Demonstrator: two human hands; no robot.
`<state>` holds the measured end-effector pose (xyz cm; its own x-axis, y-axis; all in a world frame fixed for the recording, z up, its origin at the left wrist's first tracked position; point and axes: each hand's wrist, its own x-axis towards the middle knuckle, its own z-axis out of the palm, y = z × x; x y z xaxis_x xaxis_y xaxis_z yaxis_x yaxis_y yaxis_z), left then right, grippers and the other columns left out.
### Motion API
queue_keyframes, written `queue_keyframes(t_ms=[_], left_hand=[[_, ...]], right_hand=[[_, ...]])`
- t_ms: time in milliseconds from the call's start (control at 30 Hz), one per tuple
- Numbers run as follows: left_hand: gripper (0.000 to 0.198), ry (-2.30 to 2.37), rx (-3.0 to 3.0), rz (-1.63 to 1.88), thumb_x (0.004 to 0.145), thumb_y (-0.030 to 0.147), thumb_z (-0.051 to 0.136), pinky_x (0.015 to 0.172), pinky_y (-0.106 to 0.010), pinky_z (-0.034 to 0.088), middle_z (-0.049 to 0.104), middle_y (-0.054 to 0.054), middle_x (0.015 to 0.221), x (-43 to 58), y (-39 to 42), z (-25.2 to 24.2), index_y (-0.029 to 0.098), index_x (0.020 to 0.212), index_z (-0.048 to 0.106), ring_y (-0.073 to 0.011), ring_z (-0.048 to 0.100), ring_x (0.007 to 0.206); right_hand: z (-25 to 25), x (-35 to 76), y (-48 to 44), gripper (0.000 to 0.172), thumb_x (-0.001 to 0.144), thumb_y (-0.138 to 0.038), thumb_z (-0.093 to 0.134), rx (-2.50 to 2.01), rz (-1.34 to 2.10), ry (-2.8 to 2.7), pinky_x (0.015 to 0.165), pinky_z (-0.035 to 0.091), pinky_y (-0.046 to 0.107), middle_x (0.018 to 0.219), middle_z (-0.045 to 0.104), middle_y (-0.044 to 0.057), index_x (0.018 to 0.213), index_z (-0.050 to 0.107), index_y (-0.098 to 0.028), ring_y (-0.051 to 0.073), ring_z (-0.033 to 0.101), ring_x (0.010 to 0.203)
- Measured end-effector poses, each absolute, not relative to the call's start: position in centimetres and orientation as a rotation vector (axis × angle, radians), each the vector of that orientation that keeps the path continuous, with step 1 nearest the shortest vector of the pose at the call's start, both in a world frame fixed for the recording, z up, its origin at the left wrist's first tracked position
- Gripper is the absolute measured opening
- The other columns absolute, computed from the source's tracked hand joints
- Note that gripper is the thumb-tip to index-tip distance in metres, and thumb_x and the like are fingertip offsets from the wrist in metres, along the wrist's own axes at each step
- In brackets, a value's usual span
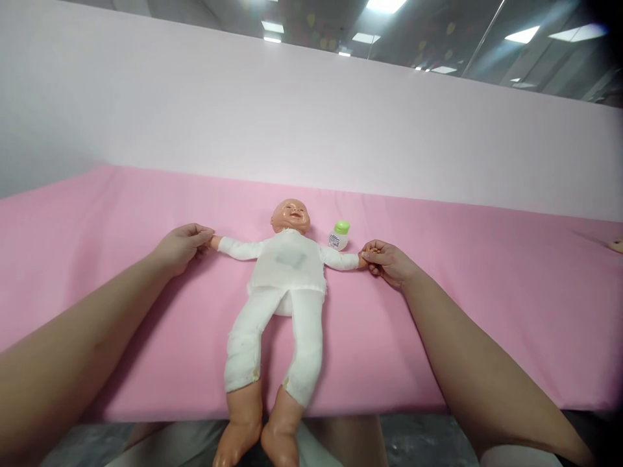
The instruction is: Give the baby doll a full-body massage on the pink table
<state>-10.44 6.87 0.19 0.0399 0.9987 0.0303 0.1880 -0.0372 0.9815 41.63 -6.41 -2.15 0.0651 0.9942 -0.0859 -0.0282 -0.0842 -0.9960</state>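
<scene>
A baby doll (292, 266) lies on its back on the pink-covered table, its head toward the wall. White cloth wraps its body, arms and legs, while its head, hands and feet are bare plastic. With closed fingers, my left hand (187, 246) pinches the doll's hand at the left. My right hand (384, 261) holds the doll's other hand, fingers curled round it. Both doll arms are stretched out sideways. Beside its head, near my right hand, stands a small clear bottle (339, 237) with a green cap and a printed label.
The pink cover (146, 363) spreads over the table up to a pale wall (311, 117). The doll's feet hang past the table's front edge, above my legs. At the far right edge, a small skin-toned thing (617, 246) is partly cut off.
</scene>
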Motion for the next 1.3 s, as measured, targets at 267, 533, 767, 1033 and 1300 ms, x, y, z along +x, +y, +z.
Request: queue_keyframes(t_ms=[267, 533, 767, 1033, 1300], left_hand=[[0.027, 1.363, 1.404, 1.11, 0.081, 0.037, 0.069, 0.045, -0.025, 0.043, 0.065, -0.004, 0.066, -10.1, 6.7, 0.4, 0.015, 0.097, 0.072, -0.0144, 0.054, 0.051], [0.047, 1.25, 1.258, 1.108, 0.066, 0.026, 0.082, 0.053, -0.025, 0.049, 0.072, -0.007, 0.078, -10.5, 6.7, 0.7, 0.015, 0.111, 0.072, -0.0177, 0.066, 0.063], [0.051, 1.156, 1.333, 1.093, 0.06, 0.03, 0.092, 0.055, -0.025, 0.051, 0.072, -0.005, 0.08, -11.1, 6.8, 0.3, 0.017, 0.105, 0.073, -0.0164, 0.066, 0.064], [0.034, 1.265, 1.38, 1.087, 0.072, 0.044, 0.086, 0.049, -0.025, 0.047, 0.068, -0.005, 0.065, -10.7, 6.9, 0.4, 0.018, 0.085, 0.068, -0.0159, 0.061, 0.055], [0.034, 1.295, 1.317, 1.085, 0.076, 0.034, 0.08, 0.055, -0.025, 0.053, 0.074, -0.008, 0.08, -10.7, 6.7, 0.6, 0.015, 0.104, 0.073, -0.0178, 0.069, 0.064]], right_hand=[[-1.9, 40.7, -6.1, 0.038, 0.084, -0.053, 0.077, -1.393, 1.145, -1.022, 0.038, 0.026, 0.019, 0.058, 0.052, -0.004, 0.091, 0.064, -0.018, 0.006, 0.038, 0.042], [-2.1, 41.8, -6.1, 0.031, 0.083, -0.022, 0.076, -1.284, 1.241, -0.905, 0.051, 0.049, 0.019, 0.082, 0.066, 0.003, 0.113, 0.067, -0.018, 0.007, 0.055, 0.057], [-2.3, 42.1, -6.2, 0.046, 0.067, -0.024, 0.091, -1.233, 1.262, -1.016, 0.049, 0.048, 0.021, 0.084, 0.067, 0.001, 0.105, 0.065, -0.02, 0.008, 0.056, 0.055], [-2.1, 40.6, -6.1, 0.048, 0.069, -0.05, 0.091, -1.372, 1.127, -1.063, 0.038, 0.027, 0.019, 0.058, 0.052, -0.005, 0.083, 0.056, -0.02, 0.006, 0.038, 0.043], [-2.2, 40.2, -5.8, 0.029, 0.089, -0.046, 0.071, -1.435, 1.074, -0.975, 0.039, 0.028, 0.019, 0.06, 0.055, -0.001, 0.095, 0.063, -0.019, 0.007, 0.039, 0.043]])
